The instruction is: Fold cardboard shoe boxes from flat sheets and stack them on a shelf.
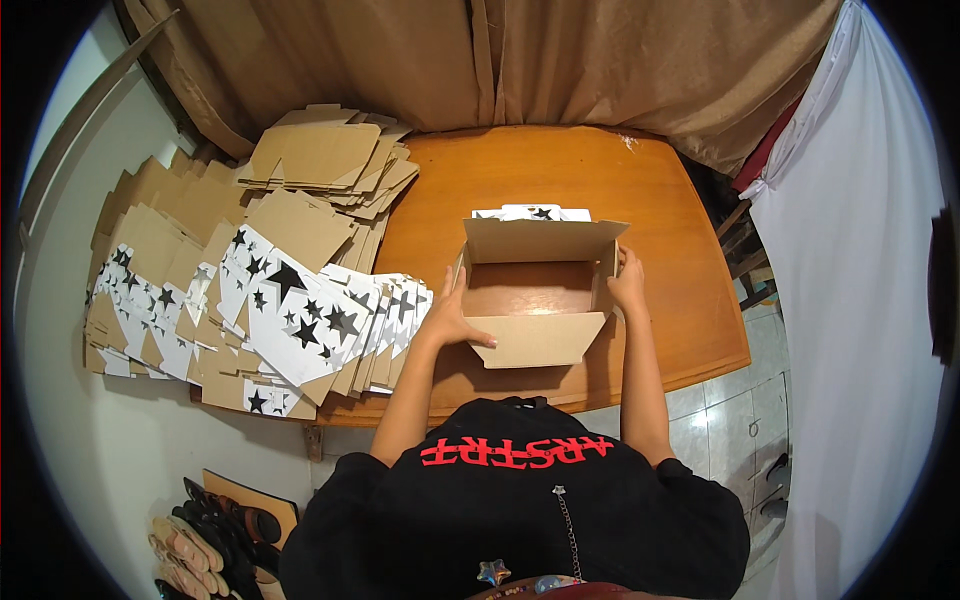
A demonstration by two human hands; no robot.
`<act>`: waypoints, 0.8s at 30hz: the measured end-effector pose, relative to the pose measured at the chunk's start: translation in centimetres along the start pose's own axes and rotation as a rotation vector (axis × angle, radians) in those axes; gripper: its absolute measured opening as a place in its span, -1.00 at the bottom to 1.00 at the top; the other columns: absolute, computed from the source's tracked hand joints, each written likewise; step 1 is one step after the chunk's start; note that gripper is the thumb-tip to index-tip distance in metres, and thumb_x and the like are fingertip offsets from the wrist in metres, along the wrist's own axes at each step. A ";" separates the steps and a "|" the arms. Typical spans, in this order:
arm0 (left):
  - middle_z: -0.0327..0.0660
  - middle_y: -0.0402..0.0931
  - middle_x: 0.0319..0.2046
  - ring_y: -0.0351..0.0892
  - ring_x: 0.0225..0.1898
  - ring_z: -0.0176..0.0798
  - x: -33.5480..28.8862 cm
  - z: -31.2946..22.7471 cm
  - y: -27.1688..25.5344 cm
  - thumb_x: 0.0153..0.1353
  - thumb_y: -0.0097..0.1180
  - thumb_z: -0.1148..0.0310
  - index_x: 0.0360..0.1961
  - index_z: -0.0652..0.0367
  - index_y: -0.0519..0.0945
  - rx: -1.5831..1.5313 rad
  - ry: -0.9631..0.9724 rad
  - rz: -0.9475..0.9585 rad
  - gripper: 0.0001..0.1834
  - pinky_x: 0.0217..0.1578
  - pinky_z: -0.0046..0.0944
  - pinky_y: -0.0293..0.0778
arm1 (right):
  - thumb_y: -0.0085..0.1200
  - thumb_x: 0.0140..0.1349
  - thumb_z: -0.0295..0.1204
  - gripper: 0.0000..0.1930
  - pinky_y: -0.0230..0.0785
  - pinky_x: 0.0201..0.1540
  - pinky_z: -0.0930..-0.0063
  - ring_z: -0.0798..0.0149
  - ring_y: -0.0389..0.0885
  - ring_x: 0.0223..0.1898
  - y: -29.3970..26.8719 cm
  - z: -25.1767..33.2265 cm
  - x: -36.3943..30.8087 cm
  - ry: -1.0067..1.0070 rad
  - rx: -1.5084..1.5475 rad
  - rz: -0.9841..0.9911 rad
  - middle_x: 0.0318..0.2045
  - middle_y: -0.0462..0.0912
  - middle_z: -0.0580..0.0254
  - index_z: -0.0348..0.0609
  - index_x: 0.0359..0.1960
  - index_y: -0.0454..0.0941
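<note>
A brown cardboard box (540, 340) stands on the table in front of me, its long front and back flaps folded outward. Wood shows through its middle, so the bottom is open too. A white flap with black stars (543, 213) sticks out behind it. My left hand (455, 318) grips the near left corner, thumb over the front flap and fingers along the left side. At the far right corner, my right hand (628, 283) is closed on the side wall, its fingertips partly hidden.
Stacks of flattened cardboard boxes (310, 150), several with white star-printed faces (305, 315), cover the left of the orange-brown wooden table (680, 340). Brown curtains (600, 60) hang behind it and a white cloth (850, 300) on the right. Shoes (190, 555) lie at lower left.
</note>
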State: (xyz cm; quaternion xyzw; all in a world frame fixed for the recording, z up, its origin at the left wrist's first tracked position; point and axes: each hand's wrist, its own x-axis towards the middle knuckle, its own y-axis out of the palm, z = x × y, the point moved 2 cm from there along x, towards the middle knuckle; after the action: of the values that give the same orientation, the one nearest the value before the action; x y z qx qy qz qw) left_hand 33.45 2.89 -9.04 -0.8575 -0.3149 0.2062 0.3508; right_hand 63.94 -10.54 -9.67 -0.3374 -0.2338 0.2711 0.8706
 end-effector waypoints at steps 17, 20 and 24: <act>0.11 -0.01 0.28 -0.01 0.31 0.01 1.3 3.0 -0.2 -0.12 -0.04 0.64 0.28 0.18 0.10 -0.301 0.033 -0.200 -0.18 0.23 -0.25 0.06 | -0.18 -0.10 -0.74 -0.49 0.43 -0.16 0.32 -0.03 0.62 -0.25 0.8 1.6 -1.3 -0.003 0.150 0.090 -0.21 0.58 -0.17 -0.31 -0.01 0.44; 0.08 -0.01 0.28 0.08 0.27 0.02 1.3 2.6 -0.3 -0.13 -0.01 0.62 0.28 0.15 0.13 -0.207 -0.025 -0.208 -0.18 0.19 -0.24 0.15 | -0.18 -0.11 -0.74 -0.50 0.40 -0.10 0.30 -0.02 0.59 -0.18 1.1 1.6 -1.4 0.017 0.156 0.104 -0.17 0.56 -0.18 -0.33 -0.02 0.45; 0.02 -0.01 0.29 0.23 0.19 0.04 1.1 1.4 -0.4 -0.14 0.07 0.57 0.27 0.06 0.18 0.016 -0.129 -0.232 -0.18 0.09 -0.17 0.30 | -0.17 -0.12 -0.74 -0.51 0.35 -0.02 0.25 -0.03 0.54 -0.11 1.4 1.2 -1.4 -0.022 0.082 0.040 -0.15 0.53 -0.21 -0.34 -0.03 0.45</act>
State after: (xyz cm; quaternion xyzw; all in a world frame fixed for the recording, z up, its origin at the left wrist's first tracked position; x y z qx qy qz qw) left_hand 33.27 4.57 -9.83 -0.7975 -0.4322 0.2213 0.3582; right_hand 61.77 -9.95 -10.17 -0.3028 -0.2254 0.3017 0.8755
